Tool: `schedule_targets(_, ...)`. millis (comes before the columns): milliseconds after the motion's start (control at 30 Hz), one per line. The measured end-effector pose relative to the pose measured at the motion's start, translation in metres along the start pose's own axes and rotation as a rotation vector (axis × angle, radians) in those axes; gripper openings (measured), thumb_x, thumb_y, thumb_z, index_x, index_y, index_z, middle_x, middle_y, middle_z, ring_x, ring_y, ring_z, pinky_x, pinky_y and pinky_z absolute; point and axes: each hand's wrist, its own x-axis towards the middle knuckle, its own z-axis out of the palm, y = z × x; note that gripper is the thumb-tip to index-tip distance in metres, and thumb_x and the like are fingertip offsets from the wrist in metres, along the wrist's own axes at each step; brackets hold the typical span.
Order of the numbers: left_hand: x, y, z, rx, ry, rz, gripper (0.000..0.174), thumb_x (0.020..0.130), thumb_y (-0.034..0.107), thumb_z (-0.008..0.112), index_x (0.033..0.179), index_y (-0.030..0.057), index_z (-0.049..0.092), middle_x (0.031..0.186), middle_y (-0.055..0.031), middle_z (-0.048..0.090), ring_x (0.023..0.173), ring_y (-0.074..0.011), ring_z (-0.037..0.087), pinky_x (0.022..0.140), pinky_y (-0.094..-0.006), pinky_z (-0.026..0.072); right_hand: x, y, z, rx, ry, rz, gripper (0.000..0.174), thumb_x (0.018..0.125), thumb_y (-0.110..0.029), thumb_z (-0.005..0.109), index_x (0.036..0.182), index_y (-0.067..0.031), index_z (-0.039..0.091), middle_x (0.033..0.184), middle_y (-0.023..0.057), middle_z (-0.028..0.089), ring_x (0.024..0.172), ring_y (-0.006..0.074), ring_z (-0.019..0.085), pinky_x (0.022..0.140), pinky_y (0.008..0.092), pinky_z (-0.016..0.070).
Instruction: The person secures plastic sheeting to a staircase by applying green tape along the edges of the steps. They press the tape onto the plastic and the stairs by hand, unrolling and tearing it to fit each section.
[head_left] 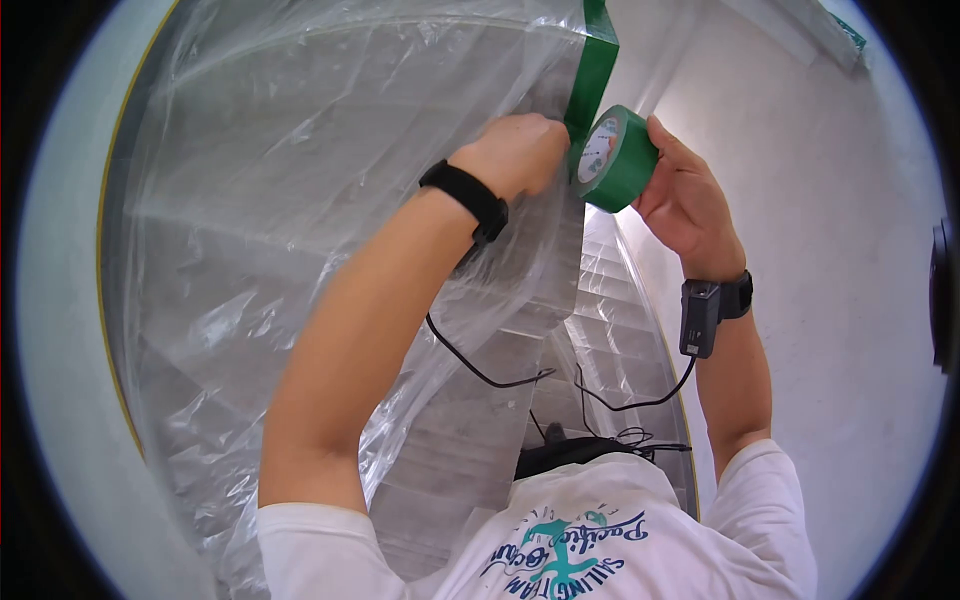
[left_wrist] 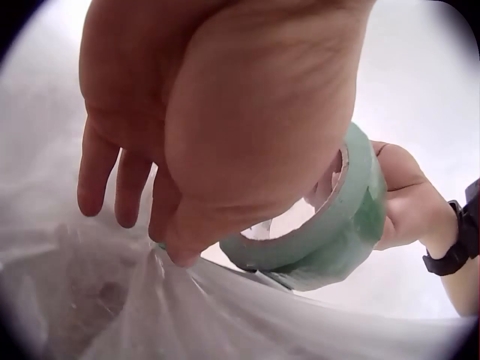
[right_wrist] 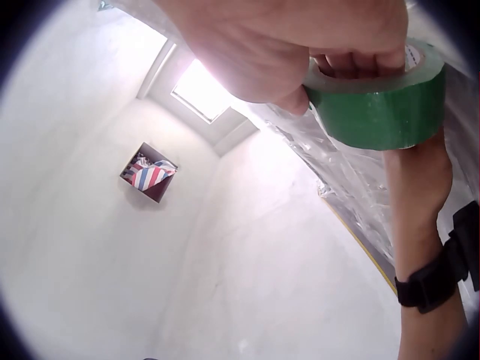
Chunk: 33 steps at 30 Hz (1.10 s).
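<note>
My right hand (head_left: pixel 690 205) holds a roll of green tape (head_left: pixel 630 165); its fingers reach into the core, as the right wrist view shows, and the thumb lies on the outside. A strip of green tape (head_left: pixel 594 75) runs along the edge of a clear plastic sheet (head_left: pixel 250 170), down to the roll. Just left of the roll, my left hand (head_left: pixel 515 155) pinches the sheet's taped edge between thumb and forefinger. In the left wrist view the plastic film (left_wrist: pixel 157 300) gathers in folds at those fingertips, and the other fingers hang loosely.
Stairs (head_left: pixel 610 270) show below the hands, beside the plastic-covered side. A pale wall (head_left: pixel 840 250) stands to the right. Cables (head_left: pixel 640 405) run from both wrist cameras toward the waist. A recessed box with striped material (right_wrist: pixel 152 176) and a bright window (right_wrist: pixel 201 91) appear farther off.
</note>
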Motion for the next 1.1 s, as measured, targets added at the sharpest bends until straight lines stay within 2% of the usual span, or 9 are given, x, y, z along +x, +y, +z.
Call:
schedule_targets(67,0.008,-0.012,0.019,-0.131,-0.075,0.062,0.044,0.083,0.003,0.056,0.126,0.0061,0.064,0.115,-0.0209,0.067,0.110,-0.0381,0.062,0.090,-0.0428,0.0506,-0.001,0.001,0.000,0.010,0.009,0.002,0.038,0.105,-0.028,0.049,0.126,0.0029,0.053,0.114,0.0114,0.065,0.104,0.0192,0.064,0.092,0.0335,0.0519)
schedule_targets(267,0.019,-0.023,0.028,-0.177,-0.168,0.042,0.058,0.083,0.004,0.053,0.140,0.0146,0.054,0.129,-0.0153,0.063,0.119,-0.0336,0.060,0.097,-0.0404,0.0478,0.000,-0.001,-0.002,-0.025,-0.011,-0.007,0.039,0.105,-0.029,0.048,0.126,0.0032,0.053,0.112,0.0134,0.065,0.103,0.0217,0.065,0.092,0.0342,0.0525)
schedule_targets(467,0.017,-0.012,0.027,-0.115,-0.190,-0.060,0.037,0.102,0.025,0.042,0.131,0.0114,0.060,0.128,-0.0140,0.063,0.118,-0.0335,0.059,0.097,-0.0422,0.0468,-0.005,-0.004,0.010,-0.049,0.042,-0.015,0.039,0.105,-0.029,0.048,0.126,0.0032,0.053,0.108,0.0146,0.067,0.098,0.0258,0.067,0.088,0.0359,0.0529)
schedule_targets(567,0.010,-0.003,0.014,-0.036,-0.198,-0.062,0.041,0.105,0.033,0.038,0.123,0.0076,0.065,0.122,-0.0151,0.066,0.113,-0.0347,0.062,0.095,-0.0437,0.0479,-0.003,-0.007,0.007,-0.060,-0.008,-0.027,0.039,0.104,-0.029,0.050,0.125,0.0035,0.054,0.106,0.0151,0.068,0.097,0.0274,0.068,0.086,0.0363,0.0531)
schedule_targets(633,0.013,-0.003,0.011,-0.036,-0.224,-0.075,0.042,0.104,0.033,0.039,0.120,0.0064,0.066,0.120,-0.0155,0.067,0.111,-0.0351,0.063,0.094,-0.0444,0.0484,-0.003,-0.010,0.006,-0.126,-0.051,-0.026,0.033,0.102,-0.029,0.054,0.121,-0.0019,0.055,0.116,0.0131,0.065,0.108,0.0234,0.065,0.094,0.0383,0.0539)
schedule_targets(767,0.005,0.002,-0.002,-0.041,-0.257,-0.110,0.039,0.103,0.032,0.040,0.118,0.0072,0.068,0.116,-0.0147,0.069,0.108,-0.0344,0.065,0.093,-0.0446,0.0494,-0.011,-0.004,0.026,-0.160,0.024,-0.018,0.033,0.102,-0.029,0.055,0.121,-0.0016,0.056,0.116,0.0130,0.066,0.107,0.0231,0.065,0.094,0.0386,0.0534)
schedule_targets(833,0.003,0.003,-0.008,-0.050,-0.266,-0.130,0.038,0.103,0.031,0.041,0.118,0.0081,0.068,0.115,-0.0144,0.069,0.108,-0.0341,0.065,0.094,-0.0443,0.0494,-0.018,0.001,0.041,-0.163,0.125,-0.051,0.035,0.104,-0.025,0.051,0.120,0.0050,0.056,0.107,0.0173,0.068,0.099,0.0260,0.068,0.088,0.0362,0.0538)
schedule_targets(900,0.006,0.006,-0.013,-0.062,-0.312,-0.158,0.044,0.088,0.015,0.050,0.130,0.0126,0.061,0.116,-0.0161,0.069,0.110,-0.0351,0.064,0.093,-0.0428,0.0485,-0.020,-0.002,0.042,-0.137,0.104,-0.036,0.034,0.103,-0.025,0.052,0.120,0.0046,0.056,0.108,0.0168,0.067,0.099,0.0256,0.067,0.089,0.0365,0.0539)
schedule_targets(1100,0.007,0.002,-0.007,0.093,-0.397,-0.061,0.037,0.098,0.024,0.043,0.125,0.0110,0.065,0.121,-0.0163,0.067,0.113,-0.0340,0.063,0.092,-0.0427,0.0493,-0.053,-0.006,0.067,-0.107,0.056,0.027,0.031,0.102,-0.027,0.055,0.119,-0.0007,0.056,0.111,0.0137,0.067,0.104,0.0242,0.066,0.095,0.0408,0.0533)
